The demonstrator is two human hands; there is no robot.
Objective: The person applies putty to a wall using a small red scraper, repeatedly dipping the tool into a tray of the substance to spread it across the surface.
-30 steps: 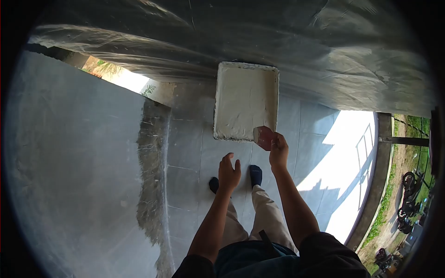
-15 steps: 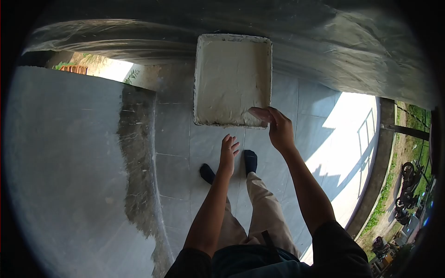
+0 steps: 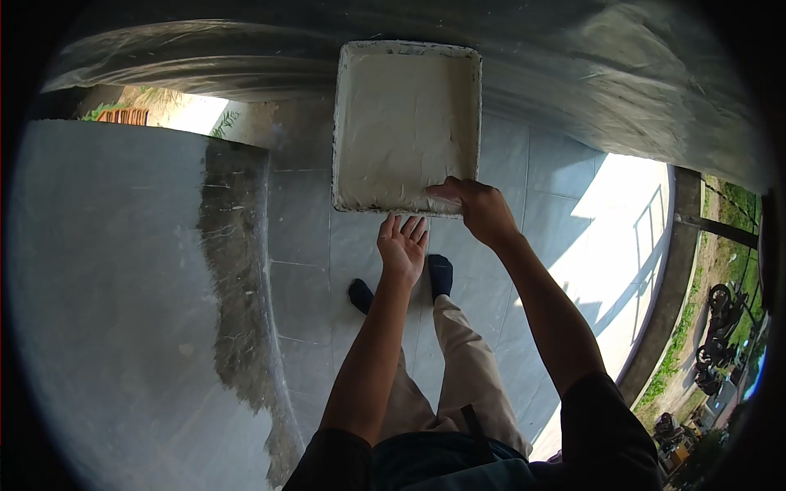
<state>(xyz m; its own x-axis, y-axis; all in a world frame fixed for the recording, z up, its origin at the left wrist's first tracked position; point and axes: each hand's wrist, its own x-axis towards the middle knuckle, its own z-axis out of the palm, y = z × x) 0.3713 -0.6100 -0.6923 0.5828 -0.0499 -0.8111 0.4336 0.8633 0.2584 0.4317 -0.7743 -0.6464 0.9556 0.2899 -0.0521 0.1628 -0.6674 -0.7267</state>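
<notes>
Far left: grey wall [image 3: 106, 286] with a dark rough strip [image 3: 237, 286] along its right edge. Tiled floor [image 3: 311, 237] next to it. Tray [image 3: 407, 123] of white paste lies flat on the floor, up-centre, its top edge against plastic sheeting [image 3: 573, 74]. Left hand [image 3: 402, 248] just below tray's near edge, palm up, fingers [image 3: 409, 226] spread wide, holding nothing, tips near the rim but contact unclear. Below it, two dark-socked feet [image 3: 440, 274] and beige trousers [image 3: 467, 368]. Right hand [image 3: 477, 210] at tray's near right corner, fingers curled over the rim; whether they grip the rim or a tool, cannot tell, the hand covers it. Further right: sunlit patch [image 3: 622, 245] on floor, then a low curb [image 3: 667, 286], grass and parked motorbikes [image 3: 716, 360] outside.
</notes>
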